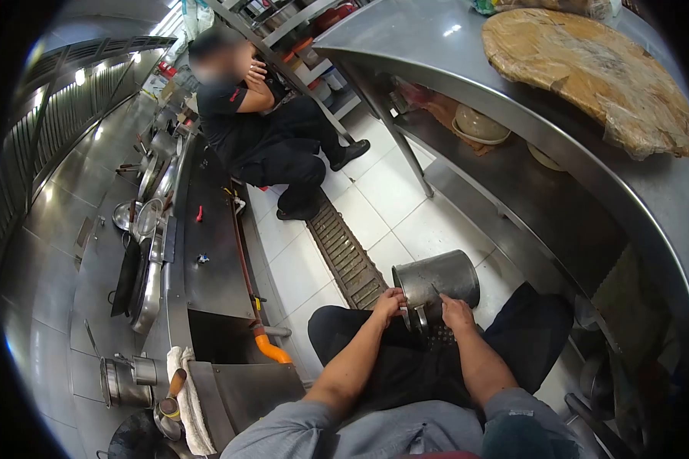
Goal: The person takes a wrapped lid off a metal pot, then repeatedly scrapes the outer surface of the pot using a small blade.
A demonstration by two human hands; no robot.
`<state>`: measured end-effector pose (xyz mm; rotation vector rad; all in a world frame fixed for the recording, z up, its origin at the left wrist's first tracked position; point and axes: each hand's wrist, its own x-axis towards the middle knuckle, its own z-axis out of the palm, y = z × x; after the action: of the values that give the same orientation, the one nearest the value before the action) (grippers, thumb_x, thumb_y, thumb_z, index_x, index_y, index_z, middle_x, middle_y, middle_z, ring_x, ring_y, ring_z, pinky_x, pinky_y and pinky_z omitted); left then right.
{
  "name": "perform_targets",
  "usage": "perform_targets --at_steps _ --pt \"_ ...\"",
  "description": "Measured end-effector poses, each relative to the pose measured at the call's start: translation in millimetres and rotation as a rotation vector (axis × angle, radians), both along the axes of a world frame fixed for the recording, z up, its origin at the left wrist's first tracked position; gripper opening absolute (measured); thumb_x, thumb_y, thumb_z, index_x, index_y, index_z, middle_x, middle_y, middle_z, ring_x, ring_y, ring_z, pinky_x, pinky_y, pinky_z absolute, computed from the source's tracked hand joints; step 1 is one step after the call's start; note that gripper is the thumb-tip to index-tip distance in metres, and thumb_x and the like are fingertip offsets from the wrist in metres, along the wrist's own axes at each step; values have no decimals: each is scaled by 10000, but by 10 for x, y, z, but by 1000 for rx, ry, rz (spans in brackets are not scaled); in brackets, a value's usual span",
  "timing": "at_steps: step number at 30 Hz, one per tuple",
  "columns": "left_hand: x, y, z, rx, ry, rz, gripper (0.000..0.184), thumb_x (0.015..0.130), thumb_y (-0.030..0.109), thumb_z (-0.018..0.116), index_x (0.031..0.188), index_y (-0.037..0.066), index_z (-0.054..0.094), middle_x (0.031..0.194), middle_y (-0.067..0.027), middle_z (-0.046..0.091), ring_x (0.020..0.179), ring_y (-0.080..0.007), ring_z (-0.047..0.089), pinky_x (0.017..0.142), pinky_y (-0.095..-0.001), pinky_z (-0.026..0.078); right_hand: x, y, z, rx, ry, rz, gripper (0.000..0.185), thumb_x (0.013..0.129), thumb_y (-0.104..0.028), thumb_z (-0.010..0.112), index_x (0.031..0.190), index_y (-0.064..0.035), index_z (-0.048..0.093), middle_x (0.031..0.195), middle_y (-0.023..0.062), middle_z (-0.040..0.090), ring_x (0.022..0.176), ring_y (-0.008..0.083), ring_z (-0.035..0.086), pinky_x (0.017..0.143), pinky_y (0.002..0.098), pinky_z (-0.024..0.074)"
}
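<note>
Metal pot (448,279), grey, dull and cylindrical, sits tipped over between our black-trousered knees (335,329), near the close edge of the brown slotted floor drain (344,249). Our left hand (390,303) grips the pot's end beside its looped metal handle (421,318). Our right hand (457,314) curls against its side, round what seems a thin dark tool (437,290).

From my view, the pot (448,279) is a grey metal cylinder with a dull, smudged wall. It lies tipped on its side between the knees, above the floor tiles, with a metal handle (422,321) on the side nearest me. The left hand (391,302) grips its edge. Against its wall, the right hand (456,312) holds a thin dark tool (436,290), too small to identify.
</note>
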<state>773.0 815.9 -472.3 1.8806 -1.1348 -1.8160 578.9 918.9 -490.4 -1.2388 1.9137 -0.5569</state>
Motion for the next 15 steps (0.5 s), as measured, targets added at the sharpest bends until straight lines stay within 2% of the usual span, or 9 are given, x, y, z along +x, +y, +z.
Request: perform_targets --at_steps 5,8,12,15 --pt "-26 22 -93 -19 -35 -22 325 809 89 598 1126 79 530 932 -17 594 818 -148 563 682 -327 509 -19 5 57 41 -7 22 351 904 -220 483 1244 -195 564 1118 165 624 1039 363 579 924 453 450" --pt "-54 20 -51 -15 -38 -30 363 809 91 603 1162 65 518 954 -24 588 864 -149 557 731 -339 519 3 -4 6 10 5 6 349 908 -228 481 1245 -176 555 1091 192 625 1025 376 581 911 461 452" --pt "-43 17 -99 -7 -44 -34 363 805 81 599 1159 66 520 954 -25 588 854 -145 560 734 -340 517 -10 -26 74 102 -7 -30 347 909 -234 481 1237 -142 550 1066 216 625 1009 388 582 894 471 454" --pt "-33 29 -105 -31 -38 -12 356 799 77 596 1147 76 524 926 -12 589 824 -150 563 686 -332 502 -3 -19 -6 54 -20 -2 351 910 -236 482 1237 -129 549 1070 218 622 1007 392 582 894 470 454"
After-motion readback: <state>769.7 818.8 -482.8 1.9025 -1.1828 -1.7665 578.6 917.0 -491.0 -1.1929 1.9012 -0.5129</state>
